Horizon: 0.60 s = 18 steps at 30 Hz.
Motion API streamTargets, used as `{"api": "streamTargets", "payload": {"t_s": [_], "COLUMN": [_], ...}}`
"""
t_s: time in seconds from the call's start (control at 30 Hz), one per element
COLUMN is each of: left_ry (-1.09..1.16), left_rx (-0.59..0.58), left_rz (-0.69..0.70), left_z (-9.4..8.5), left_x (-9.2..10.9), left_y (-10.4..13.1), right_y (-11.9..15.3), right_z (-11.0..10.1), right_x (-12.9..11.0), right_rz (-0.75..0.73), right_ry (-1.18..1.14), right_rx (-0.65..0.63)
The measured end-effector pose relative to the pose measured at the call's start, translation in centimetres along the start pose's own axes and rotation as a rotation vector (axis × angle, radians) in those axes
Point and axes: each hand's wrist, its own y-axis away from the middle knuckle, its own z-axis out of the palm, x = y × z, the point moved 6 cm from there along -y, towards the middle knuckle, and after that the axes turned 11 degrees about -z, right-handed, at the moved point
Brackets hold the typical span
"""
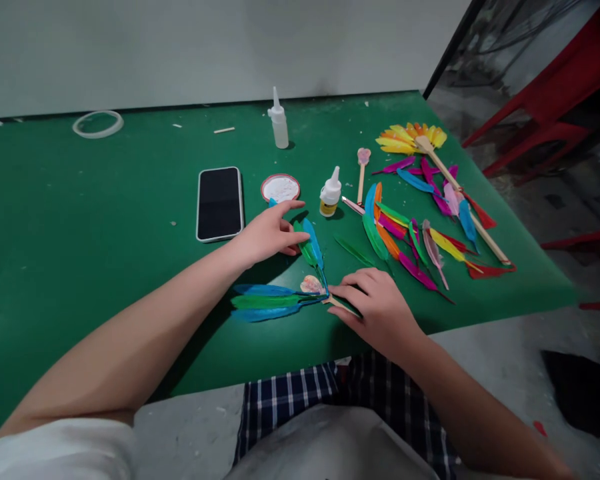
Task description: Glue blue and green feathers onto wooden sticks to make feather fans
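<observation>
Several blue and green feathers (267,302) fan out from the head of a small wooden stick (344,307) near the table's front edge. A pinkish, speckled piece (311,285) lies at that head, between the feathers. My right hand (375,303) holds the stick, its fingers closed around it close to the feather quills. My left hand (275,233) is over the upper feathers (311,241), its thumb and index finger apart, with a blue feather tip showing behind the fingers; whether it grips a feather is unclear. A round white lid (280,187) is just beyond my left hand.
A phone (220,204) lies on the green table (145,200). Two glue bottles (331,193) stand further back. Loose coloured feathers (415,247), a small stick (363,175) and a finished-looking yellow feather fan (413,139) lie right. Red chairs (555,100) stand beyond.
</observation>
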Motion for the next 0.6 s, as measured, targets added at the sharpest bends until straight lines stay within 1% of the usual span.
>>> {"api": "streamTargets", "payload": {"t_s": [0.1, 0.2, 0.33, 0.4, 0.5, 0.6], "left_ry": [-0.008, -0.017, 0.019, 0.046, 0.085, 0.115], "left_rx": [0.016, 0.019, -0.002, -0.006, -0.021, -0.024], "left_rz": [-0.029, -0.090, -0.142, -0.158, -0.170, -0.180], "left_z": [-0.3, -0.6, -1.0, -1.3, -1.6, -1.9], "left_x": [-0.1, -0.6, -1.7, -2.3, -3.3, -3.9], "left_y": [0.5, 1.4, 2.6, 3.1, 3.5, 3.8], "right_y": [-0.4, -0.6, -0.6, -0.5, -0.2, 0.6], "right_z": [-0.1, -0.1, 0.1, 0.4, 0.6, 0.0], "right_x": [0.3, 0.5, 0.3, -0.1, -0.6, -0.5], "right_rz": [-0.035, -0.074, -0.121, -0.134, -0.126, -0.068], "right_ry": [0.011, 0.014, 0.009, 0.001, -0.016, 0.007], "right_rx": [-0.015, -0.025, -0.027, -0.052, -0.098, -0.087]}}
